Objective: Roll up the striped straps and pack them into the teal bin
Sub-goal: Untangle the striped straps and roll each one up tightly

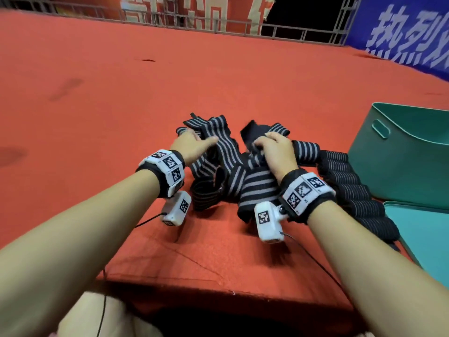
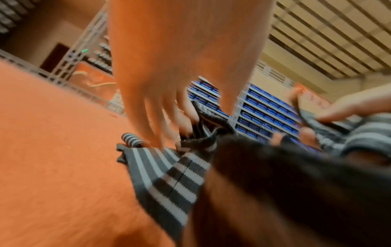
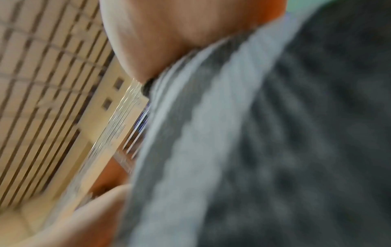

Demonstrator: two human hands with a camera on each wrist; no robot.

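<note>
Left fingers [image 2: 152, 127] extended on strap pile [image 1: 218, 171] | right hand [image 1: 274, 152] grips strap

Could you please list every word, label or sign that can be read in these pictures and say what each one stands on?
"热烈": large white characters on the blue banner; the following character is cut off by the frame edge.
Red banner: large pale characters, cropped at the top, not readable.
Left wristband and right wristband: square coded markers only, no words.
Wrist views: too blurred to show any text.
</note>
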